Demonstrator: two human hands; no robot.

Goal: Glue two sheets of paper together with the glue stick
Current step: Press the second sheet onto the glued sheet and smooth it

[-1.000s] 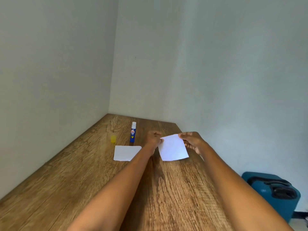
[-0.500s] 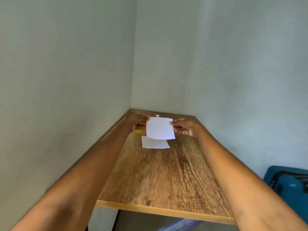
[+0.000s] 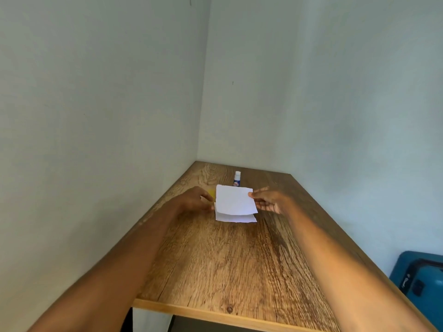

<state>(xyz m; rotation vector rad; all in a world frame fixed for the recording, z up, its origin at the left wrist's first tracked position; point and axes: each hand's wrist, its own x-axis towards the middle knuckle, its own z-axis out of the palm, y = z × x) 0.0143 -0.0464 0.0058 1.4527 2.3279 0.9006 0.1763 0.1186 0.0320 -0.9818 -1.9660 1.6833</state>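
- The left hand (image 3: 194,200) pinches the left edge of the top sheet (image 3: 236,200), fingertips closed on the paper.
- The right hand (image 3: 269,200) grips the same sheet at its right edge, thumb on top near the far corner and the other fingers curled beneath.
- The top sheet is white and roughly square. It is held between both hands over the bottom sheet (image 3: 236,218), its near edge bowed in a slight curve.
- The bottom sheet lies flat on the worktop (image 3: 227,264). Only its near strip and a sliver on the left show from under the top one.
- Whether the two sheets touch along their far parts cannot be told; at the near edge a shadowed gap separates them.
- The glue stick (image 3: 237,179) stands upright just beyond the sheets, towards the far wall, with a white top and a blue labelled body. Its base is hidden behind the top sheet's far edge.
- A small yellow cap (image 3: 211,193) sits on the worktop just left of the sheets, partly covered by the left hand's fingers.
- The worktop is wood-grained and fits into a corner between two pale walls.
- A teal suitcase (image 3: 417,283) stands on the floor to the right of the worktop, cut off by the frame edge.
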